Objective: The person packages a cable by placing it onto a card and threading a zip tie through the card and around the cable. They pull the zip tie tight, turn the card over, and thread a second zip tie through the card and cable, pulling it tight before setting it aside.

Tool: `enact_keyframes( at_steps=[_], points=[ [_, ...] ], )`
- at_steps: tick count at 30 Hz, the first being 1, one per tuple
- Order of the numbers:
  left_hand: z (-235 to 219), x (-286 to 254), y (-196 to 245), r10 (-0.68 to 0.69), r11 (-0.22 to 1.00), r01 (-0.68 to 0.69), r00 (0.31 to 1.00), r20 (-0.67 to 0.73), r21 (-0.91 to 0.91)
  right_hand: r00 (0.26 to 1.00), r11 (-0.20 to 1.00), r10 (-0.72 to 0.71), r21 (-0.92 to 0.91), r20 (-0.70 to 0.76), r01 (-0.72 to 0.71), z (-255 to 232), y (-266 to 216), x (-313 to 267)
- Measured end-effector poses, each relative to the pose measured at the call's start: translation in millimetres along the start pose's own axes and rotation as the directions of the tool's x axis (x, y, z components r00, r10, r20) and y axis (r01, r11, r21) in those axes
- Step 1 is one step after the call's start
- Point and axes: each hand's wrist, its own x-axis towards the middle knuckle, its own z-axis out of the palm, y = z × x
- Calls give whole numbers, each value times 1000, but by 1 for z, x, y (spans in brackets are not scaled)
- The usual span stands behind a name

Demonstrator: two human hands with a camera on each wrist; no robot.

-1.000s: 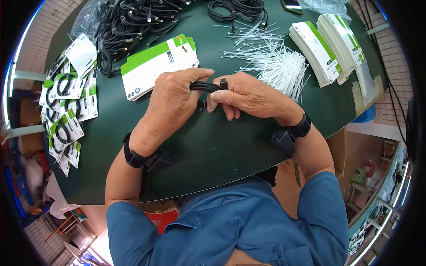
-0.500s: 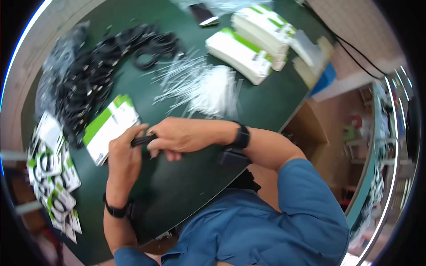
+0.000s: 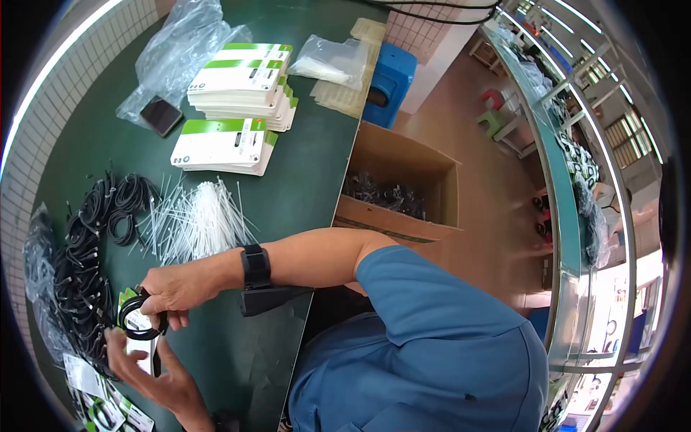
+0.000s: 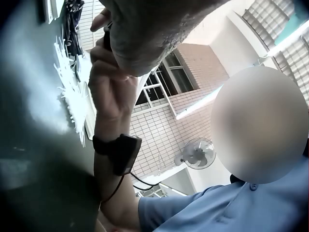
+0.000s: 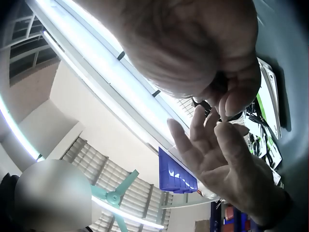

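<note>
The right hand pinches the coiled cable at its rim above the cards, probably keeping its loops together; the left hand spreads loose fingers just beside it

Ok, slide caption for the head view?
Right hand grips a coiled black cable, left hand close beside it, white zip ties on the green table.

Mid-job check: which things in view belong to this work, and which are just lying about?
Seem to belong:
held black cable coil
tangled pile of black cables
loose white plastic cable ties
stacked white-and-green cards

Probably just lying about:
dark rectangular phone
crumpled clear plastic bag by the phone
blue plastic stool
</note>
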Motion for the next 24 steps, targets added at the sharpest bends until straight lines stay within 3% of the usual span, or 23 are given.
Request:
enact_keyframes(
  at_steps=[1, 2, 5, 9, 11, 12, 15, 16, 18, 19, 20, 22, 24],
  points=[
    [2, -4, 4, -56, 994, 71, 980, 189, -77, 1000, 1000, 1, -6, -9, -1, 3, -3, -2],
    [9, -8, 10, -148, 972, 188, 956, 253, -141, 1000, 1000, -6, 4, 0, 6, 6, -6, -2],
    [33, -13, 7, -1, 993, 21, 985, 170, -115, 1000, 999, -2, 40, -2, 2, 13, 7, 2],
    [24, -9, 5, -20, 979, 58, 981, 194, -195, 993, 977, 114, 187, -34, -105, 15, 12, 2],
    [18, -10, -9, -135, 969, 189, 943, 304, -157, 996, 995, 14, -97, -92, -23, 7, 9, 3],
    [19, -8, 2, -95, 965, 148, 967, 236, -218, 997, 998, 11, -53, -78, -15, 3, 7, 5],
    [26, -19, -9, -88, 966, 151, 956, 281, -209, 991, 988, -60, -149, -123, 42, -7, 15, 10],
    [27, -20, -11, -115, 967, 172, 952, 284, -186, 992, 998, -29, -63, -119, 21, -6, 9, 6],
    [25, -19, -15, -87, 959, 154, 959, 271, -238, 995, 998, -6, -65, -104, -1, -9, 10, 4],
    [25, -13, -11, 31, 974, 11, 983, 179, -228, 994, 999, 24, 30, -110, -20, -8, 10, 4],
    [21, -12, -6, -20, 959, 65, 986, 163, -277, 996, 992, 52, 116, -74, -43, -9, 11, 4],
    [21, 1, -4, 120, 946, -94, 991, 67, -312, 994, 940, 96, 333, -56, -72, -5, 7, 1],
    [17, 5, -7, 141, 939, -112, 988, 66, -325, 992, 930, 122, 352, -30, -104, -2, 2, 0]
  ],
)
